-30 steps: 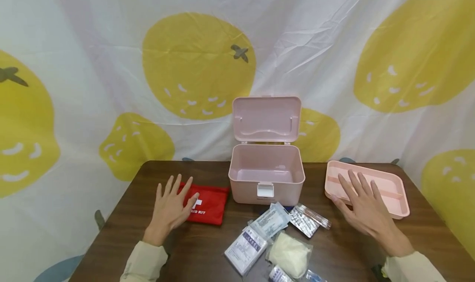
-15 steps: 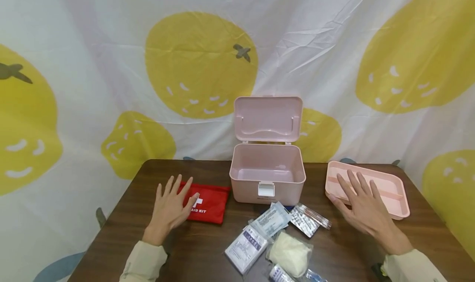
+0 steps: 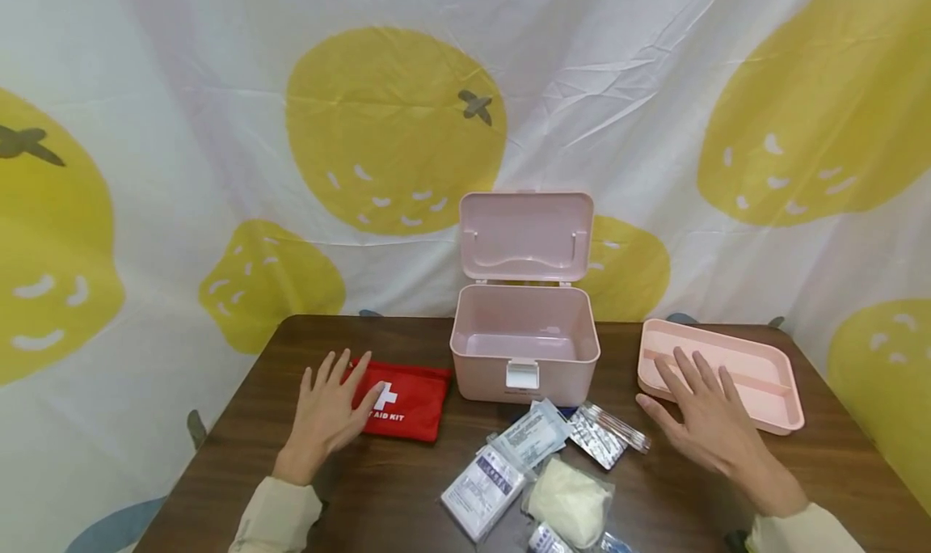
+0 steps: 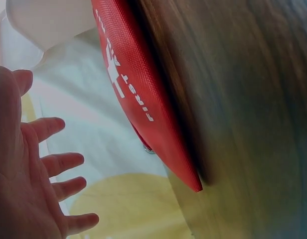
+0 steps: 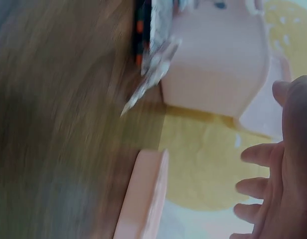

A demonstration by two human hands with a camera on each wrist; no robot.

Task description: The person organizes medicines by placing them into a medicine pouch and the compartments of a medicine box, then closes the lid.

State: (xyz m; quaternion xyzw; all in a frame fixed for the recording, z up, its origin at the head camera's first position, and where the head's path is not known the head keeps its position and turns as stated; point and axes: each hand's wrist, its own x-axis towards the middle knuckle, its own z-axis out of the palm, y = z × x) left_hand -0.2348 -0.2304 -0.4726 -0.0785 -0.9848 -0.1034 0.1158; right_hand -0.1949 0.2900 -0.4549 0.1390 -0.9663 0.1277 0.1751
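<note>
My left hand [image 3: 330,411] hovers with spread fingers beside the red first aid pouch [image 3: 407,403], covering its left edge in the head view. In the left wrist view a gap shows between that hand [image 4: 29,164] and the pouch [image 4: 143,104]. Over at the right, my right hand [image 3: 709,424] is held up, fingers apart, in front of the pink divided tray [image 3: 771,367]. Nothing is in either hand. Between them stands the pink box [image 3: 473,375], its lid [image 3: 524,234] raised and its inside bare.
Before the box lie a white packet [image 3: 480,492], a pale blue sachet [image 3: 534,433], a silver foil packet [image 3: 596,436], a tube of sticks [image 3: 618,426], a bagged cream-coloured wad [image 3: 570,500] and a small labelled roll [image 3: 547,539]. A patterned curtain [image 3: 393,278] hangs behind the table [image 3: 393,488].
Both hands have shifted slightly left and toward me, so more of the pouch's lettering shows. The pouch, box, tray and packets have stayed put.
</note>
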